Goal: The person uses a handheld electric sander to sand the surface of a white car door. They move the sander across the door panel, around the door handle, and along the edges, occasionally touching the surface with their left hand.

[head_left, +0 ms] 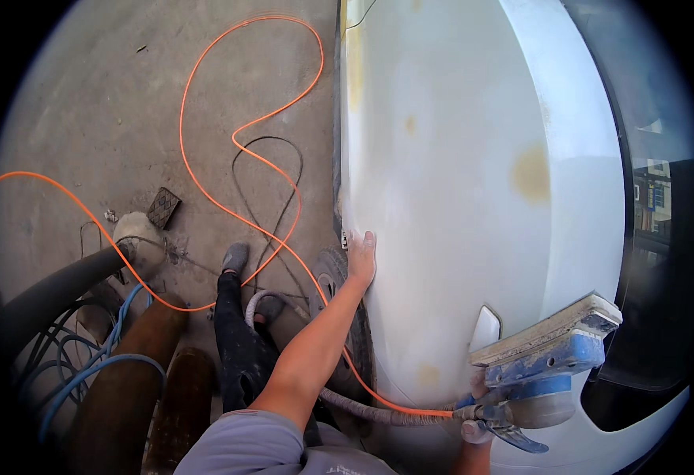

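A broad pale grey-white car body panel (450, 198) with tan patches fills the middle and right. My left hand (360, 259) is closed over its left edge, thumb on top; its other fingertips are mostly hidden. My right hand (477, 423), at the lower right, is wrapped around the handle end of an air sander (541, 388). This dusty blue and grey tool is tilted, its long flat pad (549, 328) facing up and away from my hand. An orange air hose (394, 405) and a thicker ribbed grey hose (359, 408) run to the tool.
The orange hose loops across the concrete floor (109, 119). A tyre (335, 273) sits below the panel edge. At lower left stand rusty brown cylinders (129, 380), coiled blue hoses (86, 372) and a dark pipe (62, 285). Dark car glass (667, 261) lies at right.
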`<state>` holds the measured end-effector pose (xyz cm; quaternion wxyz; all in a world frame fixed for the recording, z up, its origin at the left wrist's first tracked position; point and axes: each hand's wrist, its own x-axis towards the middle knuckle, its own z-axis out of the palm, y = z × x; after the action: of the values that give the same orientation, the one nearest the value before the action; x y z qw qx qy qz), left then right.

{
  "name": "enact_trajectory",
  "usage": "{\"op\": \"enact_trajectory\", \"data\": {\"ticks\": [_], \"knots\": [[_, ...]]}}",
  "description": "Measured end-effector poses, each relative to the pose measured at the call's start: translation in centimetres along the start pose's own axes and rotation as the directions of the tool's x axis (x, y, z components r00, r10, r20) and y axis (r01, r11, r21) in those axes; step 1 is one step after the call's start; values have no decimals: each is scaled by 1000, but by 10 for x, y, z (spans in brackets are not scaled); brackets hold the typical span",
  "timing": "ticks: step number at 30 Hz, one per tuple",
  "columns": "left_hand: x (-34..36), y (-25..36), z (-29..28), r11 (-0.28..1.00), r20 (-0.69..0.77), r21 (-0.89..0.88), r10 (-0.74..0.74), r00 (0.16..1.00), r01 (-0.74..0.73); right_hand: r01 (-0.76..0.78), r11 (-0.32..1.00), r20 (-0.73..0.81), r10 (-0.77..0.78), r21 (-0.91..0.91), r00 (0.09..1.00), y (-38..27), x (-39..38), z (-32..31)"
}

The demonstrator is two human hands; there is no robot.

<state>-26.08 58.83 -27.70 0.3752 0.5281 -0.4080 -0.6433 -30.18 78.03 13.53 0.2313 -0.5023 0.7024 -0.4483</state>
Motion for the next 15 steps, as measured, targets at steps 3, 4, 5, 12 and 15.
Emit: {"op": "enact_trajectory", "data": {"ticks": [3,4,5,12,15], "knots": [[-9,0,0,998,-67,41,-38,997,41,38,997,39,-40,65,998,-1,7,3],[-21,13,2,999,-63,40,-33,997,36,40,995,33,-43,88,999,1,4,1],[-32,24,1,999,-64,38,-27,998,29,50,990,32,-54,135,998,3,3,1],[-95,68,-16,995,93,94,11,996,-20,-108,991,21,107,75,994,-16,29,28],[-122,107,-40,989,466,65,-146,873,131,-24,994,-90,15,-106,996,-27,32,32]]}}
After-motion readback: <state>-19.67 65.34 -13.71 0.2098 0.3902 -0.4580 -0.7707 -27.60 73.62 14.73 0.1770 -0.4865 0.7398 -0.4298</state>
